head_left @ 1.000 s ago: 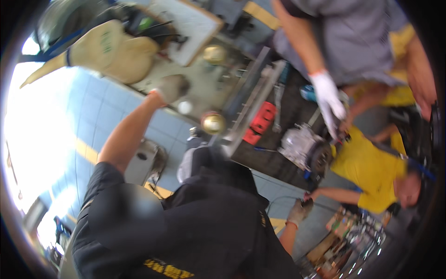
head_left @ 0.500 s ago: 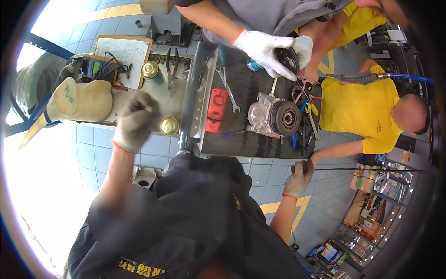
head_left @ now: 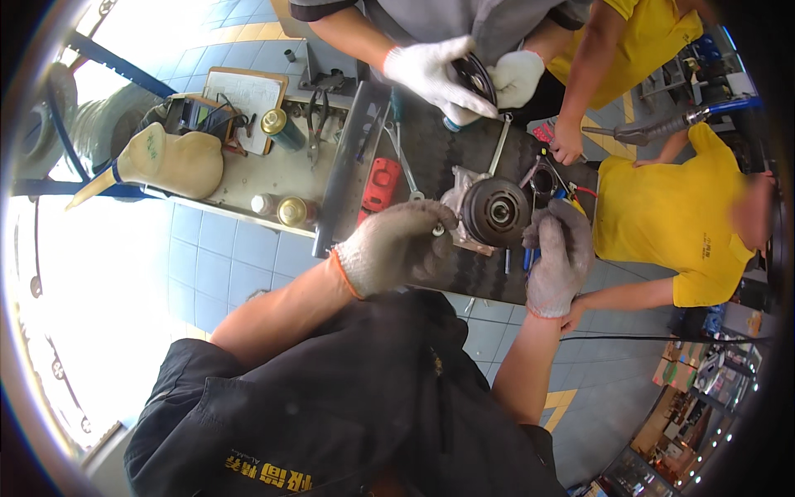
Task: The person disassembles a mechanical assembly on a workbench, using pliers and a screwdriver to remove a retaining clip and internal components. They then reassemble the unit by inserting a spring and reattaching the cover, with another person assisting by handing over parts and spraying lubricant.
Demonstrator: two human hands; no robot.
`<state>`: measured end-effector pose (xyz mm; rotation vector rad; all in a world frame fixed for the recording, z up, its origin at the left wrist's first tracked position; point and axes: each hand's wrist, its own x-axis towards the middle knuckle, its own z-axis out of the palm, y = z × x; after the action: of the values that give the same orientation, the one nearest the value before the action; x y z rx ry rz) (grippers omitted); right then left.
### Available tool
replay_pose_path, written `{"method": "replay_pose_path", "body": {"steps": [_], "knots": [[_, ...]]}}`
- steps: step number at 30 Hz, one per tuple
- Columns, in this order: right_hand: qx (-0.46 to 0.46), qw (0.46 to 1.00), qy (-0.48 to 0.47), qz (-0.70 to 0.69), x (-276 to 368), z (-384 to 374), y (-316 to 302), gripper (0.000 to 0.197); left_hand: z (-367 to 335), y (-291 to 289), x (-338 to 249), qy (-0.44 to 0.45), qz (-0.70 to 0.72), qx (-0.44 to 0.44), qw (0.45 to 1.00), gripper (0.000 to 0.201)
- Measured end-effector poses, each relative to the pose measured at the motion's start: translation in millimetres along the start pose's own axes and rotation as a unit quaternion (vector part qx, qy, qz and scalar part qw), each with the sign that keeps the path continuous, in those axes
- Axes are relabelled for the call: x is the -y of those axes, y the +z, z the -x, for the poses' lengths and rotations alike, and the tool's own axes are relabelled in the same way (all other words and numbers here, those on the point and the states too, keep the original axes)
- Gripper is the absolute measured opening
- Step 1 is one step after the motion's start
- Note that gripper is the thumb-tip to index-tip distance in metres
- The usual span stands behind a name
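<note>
- Your left hand (head_left: 397, 248), gloved, pinches a small bolt (head_left: 436, 231) beside the compressor (head_left: 490, 211), steadying it.
- Your right hand (head_left: 561, 253), curled, grips blue-handled pliers (head_left: 528, 258) at the desk (head_left: 348, 178).

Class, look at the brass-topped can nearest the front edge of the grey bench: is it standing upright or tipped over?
Upright. The brass-topped can shows its round top to the overhead camera and stands on the grey bench beside a smaller white-capped container, left of the left hand.

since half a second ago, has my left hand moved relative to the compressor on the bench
Yes. The left hand has come right, from beside the brass can to the compressor.
</note>
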<state>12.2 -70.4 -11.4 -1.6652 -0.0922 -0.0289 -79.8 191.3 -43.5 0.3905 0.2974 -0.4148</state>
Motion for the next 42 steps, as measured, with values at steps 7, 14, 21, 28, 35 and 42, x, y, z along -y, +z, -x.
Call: {"method": "replay_pose_path", "body": {"steps": [7, 14, 21, 28, 35, 42], "knots": [[0.150, 0.965, 0.095, 0.193, -8.3, -62.4, -43.3, 0.020, -34.2, 24.6, 49.7, 0.041, -0.008, -0.147, 0.988, 0.045], [0.396, 0.800, -0.223, 0.391, -35.5, -85.5, -30.1, 0.027, -73.9, 32.3, 94.1, 0.292, -0.487, -0.335, 0.752, 0.021], [0.447, 0.647, -0.465, 0.406, 34.5, -117.9, -5.2, 0.007, -98.0, 26.6, 101.8, 0.316, -0.674, -0.385, 0.546, 0.031], [0.438, 0.640, -0.247, 0.580, 16.5, -98.4, -13.4, 0.024, -111.2, 4.2, 117.5, 0.477, -0.563, -0.359, 0.572, 0.031], [0.480, 0.609, -0.290, 0.561, 3.6, -105.9, 5.5, 0.025, -127.8, 9.1, 123.8, 0.549, -0.511, -0.406, 0.522, 0.029], [0.255, 0.877, -0.041, 0.405, 51.0, -119.8, -23.7, 0.018, -104.0, 7.7, 116.7, 0.486, -0.524, -0.361, 0.600, 0.033]]}}
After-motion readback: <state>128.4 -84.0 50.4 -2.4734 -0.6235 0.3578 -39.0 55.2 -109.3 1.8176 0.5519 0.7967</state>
